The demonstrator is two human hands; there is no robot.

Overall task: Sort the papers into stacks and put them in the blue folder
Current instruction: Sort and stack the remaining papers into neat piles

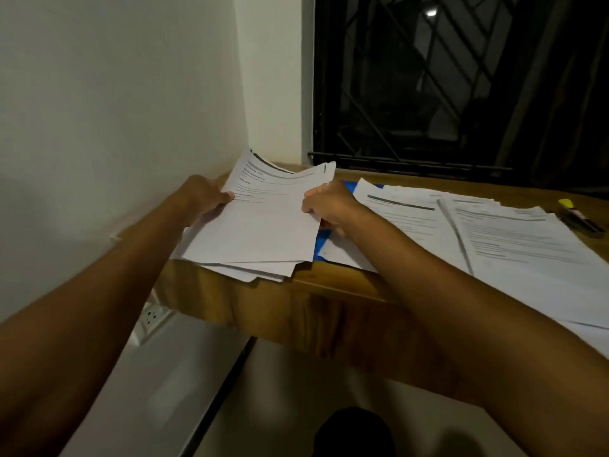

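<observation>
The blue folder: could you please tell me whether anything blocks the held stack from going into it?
Yes: printed sheets lie on the blue folder, leaving only slivers showing by the right hand. They likely need moving before the held stack goes in.

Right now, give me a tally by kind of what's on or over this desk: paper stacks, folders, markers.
Paper stacks: 3 (held stack, middle stack, right stack)
Blue folder: 1
Yellow-capped marker: 1
Total: 5

On the desk (333, 291), the paper stack (263, 225) lies left of the folder (319, 249), other sheets (514, 245) right.
</observation>
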